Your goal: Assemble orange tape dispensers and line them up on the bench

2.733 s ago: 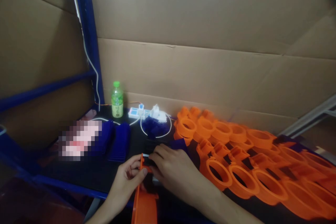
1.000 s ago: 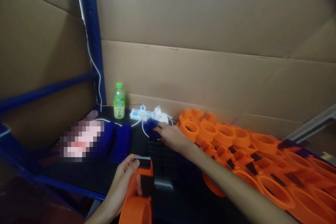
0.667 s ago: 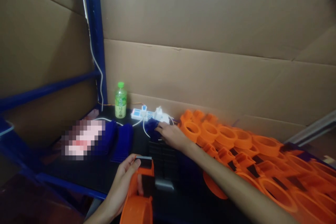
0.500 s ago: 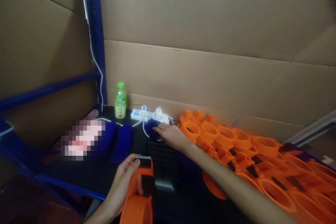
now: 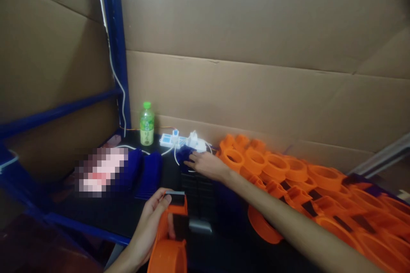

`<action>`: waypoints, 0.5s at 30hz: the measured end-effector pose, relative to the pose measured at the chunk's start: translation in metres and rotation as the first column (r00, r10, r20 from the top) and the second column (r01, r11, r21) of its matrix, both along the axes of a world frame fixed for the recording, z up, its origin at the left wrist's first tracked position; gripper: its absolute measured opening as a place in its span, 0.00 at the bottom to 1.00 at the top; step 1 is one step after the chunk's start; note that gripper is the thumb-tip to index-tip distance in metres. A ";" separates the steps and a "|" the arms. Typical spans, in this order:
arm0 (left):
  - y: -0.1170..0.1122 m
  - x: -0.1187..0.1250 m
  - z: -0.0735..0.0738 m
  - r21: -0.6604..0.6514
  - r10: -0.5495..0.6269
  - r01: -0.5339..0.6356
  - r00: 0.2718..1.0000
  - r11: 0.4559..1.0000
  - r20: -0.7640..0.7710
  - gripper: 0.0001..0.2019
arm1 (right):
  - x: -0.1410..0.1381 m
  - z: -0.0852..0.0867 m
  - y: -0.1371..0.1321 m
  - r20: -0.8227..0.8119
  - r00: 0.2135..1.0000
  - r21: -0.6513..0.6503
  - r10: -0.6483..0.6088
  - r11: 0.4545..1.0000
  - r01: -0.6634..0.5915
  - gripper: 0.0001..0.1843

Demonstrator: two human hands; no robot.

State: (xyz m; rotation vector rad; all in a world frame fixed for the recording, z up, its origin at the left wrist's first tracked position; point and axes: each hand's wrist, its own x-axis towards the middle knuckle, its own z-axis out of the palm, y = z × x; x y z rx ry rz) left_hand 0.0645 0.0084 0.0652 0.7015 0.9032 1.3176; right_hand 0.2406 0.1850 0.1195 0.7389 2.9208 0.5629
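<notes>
The only label in view is on the green-capped bottle (image 5: pixel 147 124), left of the white power strip (image 5: pixel 179 140), and its writing is too blurred to read.

The left hand (image 5: pixel 149 228), well in front of the power strip at the near edge of the black surface (image 5: pixel 121 209), has its fingers (image 5: pixel 162 200) clamped around an orange part (image 5: pixel 166 256). The thumb lies along the part's left side. The part is bright orange plastic, rounded at the near end and narrower toward the far end, where a black insert (image 5: pixel 175 198) with a pale toothed edge sits in it.

The right hand (image 5: pixel 208 165) is stretched out just in front of the power strip, its fingers (image 5: pixel 192 163) lying on a small heap of dark blue pieces (image 5: pixel 184 153). Whether they grip one cannot be told.

Right of the power strip, orange rings (image 5: pixel 288 170) lie massed along the cardboard (image 5: pixel 256 94).
</notes>
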 end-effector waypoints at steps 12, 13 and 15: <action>-0.003 -0.001 0.003 -0.013 0.023 -0.022 0.999 1.000 0.049 0.14 | 0.013 0.032 -0.031 -0.421 0.888 -0.314 -0.187 0.948 0.050 0.17; -0.003 -0.001 0.003 -0.011 0.026 -0.025 0.998 1.000 0.056 0.14 | 0.014 0.033 -0.043 -0.461 0.859 -0.391 -0.222 0.920 0.028 0.17; -0.003 0.000 0.003 -0.009 0.033 -0.032 0.997 0.999 0.068 0.15 | 0.013 0.030 -0.068 -0.543 0.764 -0.626 -0.350 0.775 -0.089 0.18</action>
